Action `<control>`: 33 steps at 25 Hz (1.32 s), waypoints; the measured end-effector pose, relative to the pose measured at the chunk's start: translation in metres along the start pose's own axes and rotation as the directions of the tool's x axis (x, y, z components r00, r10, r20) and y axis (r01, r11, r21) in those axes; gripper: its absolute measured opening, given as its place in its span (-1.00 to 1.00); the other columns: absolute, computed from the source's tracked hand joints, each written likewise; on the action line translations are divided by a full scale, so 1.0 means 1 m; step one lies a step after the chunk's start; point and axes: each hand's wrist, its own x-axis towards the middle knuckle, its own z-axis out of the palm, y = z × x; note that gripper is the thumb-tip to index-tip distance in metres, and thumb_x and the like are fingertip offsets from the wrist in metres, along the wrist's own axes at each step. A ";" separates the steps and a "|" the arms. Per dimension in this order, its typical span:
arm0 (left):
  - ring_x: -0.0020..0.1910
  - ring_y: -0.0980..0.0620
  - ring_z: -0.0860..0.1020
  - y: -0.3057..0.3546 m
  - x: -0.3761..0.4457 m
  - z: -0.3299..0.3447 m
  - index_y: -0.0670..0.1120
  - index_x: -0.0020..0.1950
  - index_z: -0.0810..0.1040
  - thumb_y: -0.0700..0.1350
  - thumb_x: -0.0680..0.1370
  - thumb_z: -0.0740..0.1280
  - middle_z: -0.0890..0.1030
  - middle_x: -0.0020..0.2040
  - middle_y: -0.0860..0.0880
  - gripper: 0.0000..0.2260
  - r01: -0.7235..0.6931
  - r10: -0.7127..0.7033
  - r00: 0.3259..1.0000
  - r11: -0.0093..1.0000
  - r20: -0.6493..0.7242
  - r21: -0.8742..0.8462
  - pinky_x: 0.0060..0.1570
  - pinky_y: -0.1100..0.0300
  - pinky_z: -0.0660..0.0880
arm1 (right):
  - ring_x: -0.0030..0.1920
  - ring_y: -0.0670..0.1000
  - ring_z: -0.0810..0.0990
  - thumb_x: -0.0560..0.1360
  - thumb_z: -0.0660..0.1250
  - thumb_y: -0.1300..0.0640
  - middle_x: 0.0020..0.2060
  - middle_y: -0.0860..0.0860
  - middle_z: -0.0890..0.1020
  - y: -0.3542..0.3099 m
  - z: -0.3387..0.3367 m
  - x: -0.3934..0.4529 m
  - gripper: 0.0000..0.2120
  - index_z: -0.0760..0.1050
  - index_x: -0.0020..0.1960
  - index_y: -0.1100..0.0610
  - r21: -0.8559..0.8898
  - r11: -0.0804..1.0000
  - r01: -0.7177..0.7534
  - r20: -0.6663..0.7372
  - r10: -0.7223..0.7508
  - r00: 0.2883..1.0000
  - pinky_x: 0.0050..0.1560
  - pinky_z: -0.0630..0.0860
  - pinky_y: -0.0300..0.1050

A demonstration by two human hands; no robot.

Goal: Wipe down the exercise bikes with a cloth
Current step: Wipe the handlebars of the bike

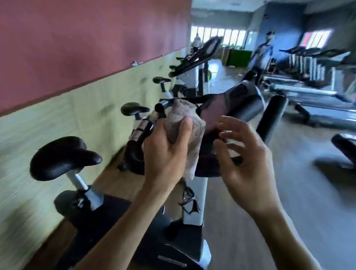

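Note:
A pale pinkish cloth [186,122] is bunched in my left hand [165,148], held up in front of the nearest exercise bike's console and handlebars [245,97]. My right hand [247,160] hovers just right of the cloth, fingers spread and curled, holding nothing; its fingertips are close to the dark console edge. The bike's black saddle [63,158] sits lower left on a silver post, and its white upright column [195,199] stands below my hands. The view is blurred by motion.
More exercise bikes [134,110] line the green and maroon wall [74,43] on the left. Treadmills [315,81] fill the right side. A person [262,54] stands far back in the aisle. Grey floor [272,215] lies to the right.

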 end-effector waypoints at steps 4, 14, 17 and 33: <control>-0.05 -0.03 0.61 0.033 0.028 0.075 -0.06 0.13 0.37 0.32 0.61 0.19 0.63 -0.03 -0.04 -0.56 -0.096 0.077 0.971 0.993 0.227 0.071 -0.09 0.08 0.49 | 0.07 -0.05 0.65 0.59 0.22 0.25 0.05 -0.03 0.66 0.018 -0.081 0.050 -0.76 0.58 0.18 0.14 -0.329 0.944 -0.023 -0.223 -0.054 0.973 0.12 0.55 -0.20; 0.30 -0.22 0.54 0.013 0.025 0.200 -0.29 0.47 0.41 0.07 0.68 0.18 0.52 0.36 -0.28 -0.49 -0.444 0.433 0.895 0.845 0.108 0.298 0.29 -0.01 0.48 | 0.07 0.22 0.63 0.49 0.11 0.28 0.07 0.17 0.69 0.049 -0.123 0.120 -0.56 0.58 0.28 0.17 -0.695 0.718 0.029 0.255 0.209 0.944 0.15 0.55 0.17; 0.26 -0.21 0.52 0.009 0.017 0.199 -0.33 0.52 0.30 0.13 0.63 0.19 0.51 0.33 -0.29 -0.36 -0.444 0.405 0.895 0.849 0.186 0.288 0.26 0.01 0.48 | 0.13 0.19 0.65 0.44 0.13 0.15 0.09 0.10 0.70 0.051 -0.123 0.122 -0.55 0.57 0.27 0.05 -0.666 0.744 0.054 0.284 0.186 0.941 0.17 0.56 0.26; 0.02 -0.17 0.62 0.010 0.023 0.198 -0.35 0.47 0.33 0.11 0.56 0.36 0.52 0.13 -0.25 -0.32 -0.433 0.375 0.901 0.808 0.217 0.399 -0.15 0.04 0.62 | 0.28 0.04 0.60 0.34 0.11 0.45 0.22 0.09 0.66 0.055 -0.122 0.128 -0.38 0.55 0.34 0.17 -0.527 0.841 -0.124 0.204 0.267 0.942 0.33 0.53 0.04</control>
